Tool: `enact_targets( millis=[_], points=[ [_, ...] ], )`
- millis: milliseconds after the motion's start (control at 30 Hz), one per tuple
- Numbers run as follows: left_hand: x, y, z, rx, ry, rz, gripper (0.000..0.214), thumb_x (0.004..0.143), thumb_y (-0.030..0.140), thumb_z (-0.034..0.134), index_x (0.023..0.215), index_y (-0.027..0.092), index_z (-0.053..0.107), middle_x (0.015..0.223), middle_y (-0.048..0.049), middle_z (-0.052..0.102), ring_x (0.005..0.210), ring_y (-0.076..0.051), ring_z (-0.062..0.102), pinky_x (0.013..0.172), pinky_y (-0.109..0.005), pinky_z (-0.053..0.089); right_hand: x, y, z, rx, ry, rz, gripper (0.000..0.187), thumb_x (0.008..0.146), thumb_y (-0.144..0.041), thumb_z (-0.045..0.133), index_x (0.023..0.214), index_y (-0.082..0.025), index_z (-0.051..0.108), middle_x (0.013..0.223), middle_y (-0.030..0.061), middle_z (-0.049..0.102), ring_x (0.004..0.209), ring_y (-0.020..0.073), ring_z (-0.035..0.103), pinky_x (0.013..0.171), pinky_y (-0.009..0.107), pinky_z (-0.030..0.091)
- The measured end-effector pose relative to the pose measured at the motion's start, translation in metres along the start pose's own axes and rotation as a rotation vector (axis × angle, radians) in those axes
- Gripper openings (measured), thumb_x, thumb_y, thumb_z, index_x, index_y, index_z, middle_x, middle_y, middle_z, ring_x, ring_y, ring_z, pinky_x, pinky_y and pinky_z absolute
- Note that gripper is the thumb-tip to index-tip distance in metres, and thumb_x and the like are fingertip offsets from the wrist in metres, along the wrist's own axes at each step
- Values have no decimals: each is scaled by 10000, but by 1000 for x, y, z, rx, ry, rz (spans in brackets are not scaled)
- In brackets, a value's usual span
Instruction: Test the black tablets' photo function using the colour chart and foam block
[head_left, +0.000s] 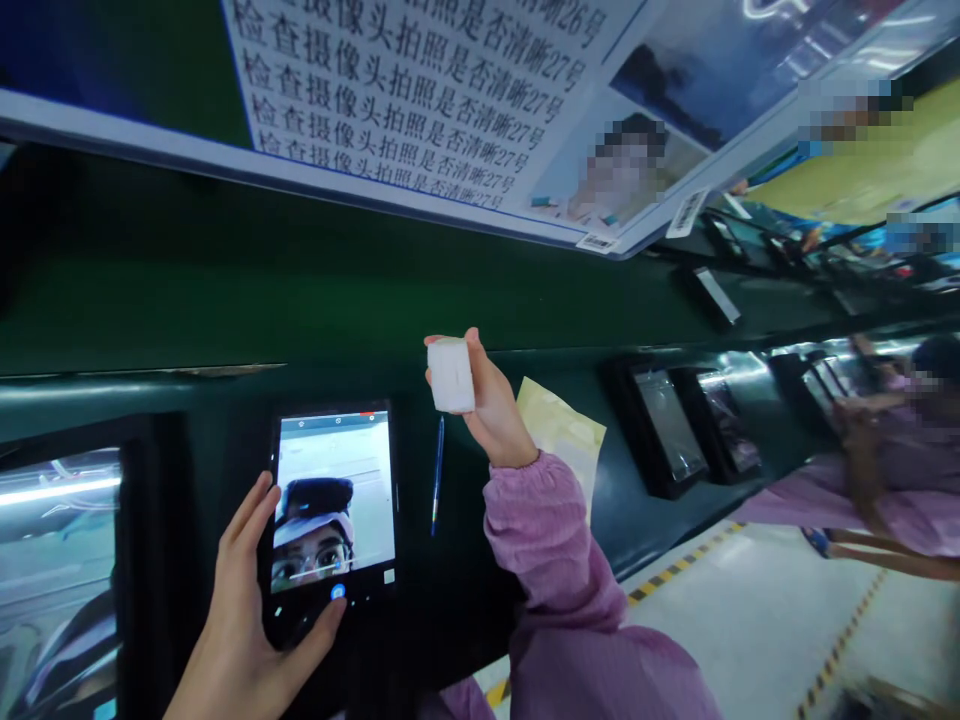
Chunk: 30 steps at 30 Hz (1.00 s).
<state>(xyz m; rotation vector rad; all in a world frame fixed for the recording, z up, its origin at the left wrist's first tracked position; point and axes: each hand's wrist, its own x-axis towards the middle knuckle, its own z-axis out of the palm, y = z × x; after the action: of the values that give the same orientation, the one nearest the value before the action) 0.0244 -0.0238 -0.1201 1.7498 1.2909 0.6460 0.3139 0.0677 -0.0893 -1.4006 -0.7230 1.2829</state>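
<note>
A black tablet (334, 490) lies on the dark green bench, its screen lit with a camera picture of a person in a cap. My left hand (251, 610) reaches over its lower left corner, fingers stretched along the left edge and apart from the thumb. That thumb is at the bottom of the screen, beside a round blue button. My right hand (497, 405) is closed around a small white block (451, 375), raised above the bench; what the block is made of I cannot tell. A blue pen (437, 475) lies between the tablet and my right arm.
Another dark-framed tablet (60, 580) is at the left. A yellowish sheet (559, 430) lies behind my right wrist. Black trays with devices (669, 425) stand to the right. A printed board (390, 110) hangs above the bench. A person in a purple sleeve (825, 500) is farther right.
</note>
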Motion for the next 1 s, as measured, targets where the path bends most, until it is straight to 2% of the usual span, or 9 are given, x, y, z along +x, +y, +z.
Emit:
enact_targets(
  millis=[133, 200, 300, 367, 467, 533, 700, 900, 1000],
  points=[
    [0, 0, 0, 20, 0, 7, 882, 918, 350, 724, 1644, 315, 225, 1718, -139, 271, 1589, -390, 301, 1206, -708, 412, 0, -3, 0, -146, 70, -22, 676, 920, -863, 470, 1063, -245, 702, 800, 25, 598, 607, 136, 490, 463, 249, 316],
    [1, -2, -1, 26, 3, 24, 891, 914, 338, 728, 1647, 307, 221, 1711, -145, 284, 1586, -384, 312, 1218, -715, 387, 0, -5, 1, -294, 111, -106, 623, 966, -816, 441, 1118, -264, 687, 884, 33, 631, 689, 160, 564, 528, 270, 410],
    [2, -7, -1, 35, 14, 70, 900, 902, 322, 737, 1646, 280, 232, 1704, -163, 295, 1572, -381, 341, 1194, -689, 436, 0, -10, 7, -574, 126, -346, 445, 1033, -656, 475, 1216, -284, 637, 1047, 43, 676, 835, 194, 623, 679, 327, 501],
    [2, -10, -1, 48, 11, 98, 905, 896, 315, 741, 1645, 261, 235, 1707, -175, 287, 1570, -379, 346, 1159, -648, 496, -1, -14, 14, -775, 80, -548, 317, 1018, -491, 564, 1247, -276, 610, 1117, 50, 689, 927, 219, 630, 775, 367, 518],
    [2, -10, -1, 56, 10, 89, 914, 892, 303, 743, 1644, 248, 228, 1715, -178, 269, 1580, -369, 327, 1167, -633, 493, -3, -19, 25, -1016, -31, -817, 282, 938, -328, 645, 1209, -253, 625, 1154, 61, 682, 1017, 249, 616, 871, 416, 508],
    [2, -9, -1, 48, 14, 70, 917, 890, 296, 745, 1644, 256, 225, 1718, -171, 265, 1585, -361, 317, 1201, -650, 445, -4, -21, 29, -1100, -92, -901, 269, 919, -310, 656, 1181, -249, 647, 1149, 67, 664, 1016, 256, 611, 884, 434, 497],
    [2, -7, -2, 34, 0, 48, 938, 877, 294, 763, 1642, 279, 221, 1727, -152, 245, 1593, -355, 298, 1257, -684, 328, -6, -19, 29, -1203, -139, -930, 257, 905, -301, 679, 1160, -264, 682, 1166, 63, 644, 940, 244, 585, 821, 419, 480],
    [3, -7, -2, 37, -3, 41, 970, 860, 284, 777, 1647, 294, 212, 1731, -135, 243, 1594, -347, 295, 1270, -679, 305, 0, -15, 26, -1199, -111, -943, 298, 890, -281, 699, 1188, -281, 686, 1166, 56, 638, 978, 256, 588, 843, 430, 484],
    [3, -8, -4, 43, -12, 51, 966, 866, 299, 779, 1648, 275, 213, 1731, -138, 241, 1600, -334, 284, 1263, -631, 358, 0, -16, 26, -1188, -119, -932, 293, 883, -282, 697, 1176, -291, 687, 1169, 50, 644, 973, 258, 587, 841, 431, 495]
  ],
)
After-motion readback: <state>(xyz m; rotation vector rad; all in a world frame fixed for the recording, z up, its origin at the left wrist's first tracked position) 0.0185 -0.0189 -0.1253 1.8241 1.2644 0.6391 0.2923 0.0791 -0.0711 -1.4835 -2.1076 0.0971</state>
